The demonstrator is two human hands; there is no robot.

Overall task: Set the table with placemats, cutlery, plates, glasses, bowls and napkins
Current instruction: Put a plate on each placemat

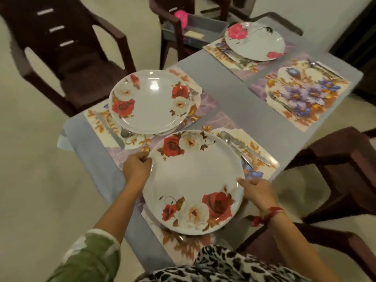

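A white plate with red and cream roses (195, 180) lies over the near floral placemat (262, 157). My left hand (137, 167) pinches its left rim and my right hand (257, 190) grips its right rim. A knife and spoon (242, 146) lie on that mat to the right of the plate. A stack of two rose plates (150, 102) sits on the left placemat (97, 123) beside a knife (110, 130). A third plate with pink flowers (255, 42) rests on the far placemat (219, 51). The fourth placemat (301, 92) carries only cutlery.
The grey table (234, 82) is ringed by dark brown plastic chairs: one far left (67, 49), one at the back (173, 19), one right (341, 171). A grey tray (203, 27) with a pink object sits on the back chair.
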